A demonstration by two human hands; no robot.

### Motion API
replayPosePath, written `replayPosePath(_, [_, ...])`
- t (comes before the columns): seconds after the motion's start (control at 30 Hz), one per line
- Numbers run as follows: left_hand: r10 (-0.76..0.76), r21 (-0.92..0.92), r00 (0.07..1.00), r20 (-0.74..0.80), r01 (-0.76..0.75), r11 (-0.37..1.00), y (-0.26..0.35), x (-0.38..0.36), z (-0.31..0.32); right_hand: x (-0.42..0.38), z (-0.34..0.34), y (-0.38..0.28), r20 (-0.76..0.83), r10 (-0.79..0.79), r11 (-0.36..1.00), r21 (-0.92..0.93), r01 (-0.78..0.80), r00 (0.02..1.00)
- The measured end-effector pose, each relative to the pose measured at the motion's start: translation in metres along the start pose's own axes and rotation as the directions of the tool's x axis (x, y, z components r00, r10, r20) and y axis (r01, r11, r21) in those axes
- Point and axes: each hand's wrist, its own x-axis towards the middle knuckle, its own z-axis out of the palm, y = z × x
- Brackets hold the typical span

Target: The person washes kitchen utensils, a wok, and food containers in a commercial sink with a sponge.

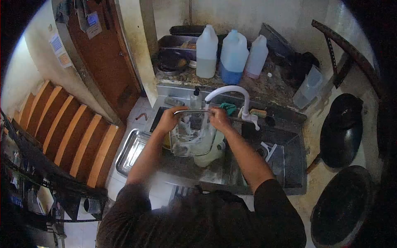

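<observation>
A wire mesh rack [192, 140] with a metal rim hangs over the left basin of the steel sink [169, 177], with whitish suds on its mesh. My left hand [168, 120] is closed on the rim's upper left corner. At the upper right corner, my right hand [220, 119] grips the same rim. Just beyond the rack, the white curved faucet [229, 88] arches over the sink. Partly behind the rack sits a pale rounded container [211, 155] in the basin. A green cloth [228, 108] lies beside my right hand.
Three plastic jugs [233, 56] stand on the back ledge near dark pans [171, 62]. A steel tray [134, 151] is left of the sink. A brush [258, 112] lies behind the right basin. Woks [341, 130] hang at right; wooden stairs [66, 128] are at left.
</observation>
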Motion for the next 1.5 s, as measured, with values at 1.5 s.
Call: replayPosePath(1.5, [0.487,0.529,0.81,0.327,-0.584,0.616,-0.018,-0.056,0.061,-0.082,-0.006,0.113,0.354,0.757,-0.343,0.931,-0.127,0.549])
